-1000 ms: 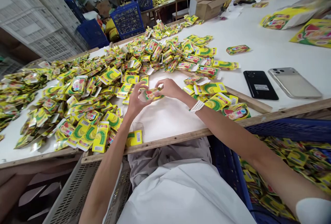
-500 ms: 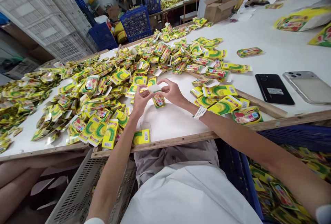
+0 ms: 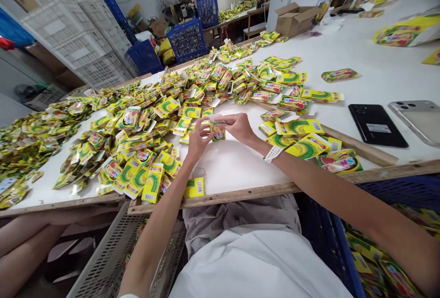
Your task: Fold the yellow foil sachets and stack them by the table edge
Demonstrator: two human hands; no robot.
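Observation:
Both my hands meet over the white table, just in front of a big heap of yellow-green packets. My left hand and my right hand pinch one small packet between their fingertips, with a white flap showing at its top. A white bead bracelet sits on my right wrist. More packets lie just right of my right forearm.
Two phones, one black and one silver, lie on the table at right. A blue crate of packets stands at lower right, a grey crate at lower left. Another person's arm shows at far left.
The packet has been turned and brought upright between my fingertips. My view has tilted up and shifted slightly, so hands and table sit lower in frame.

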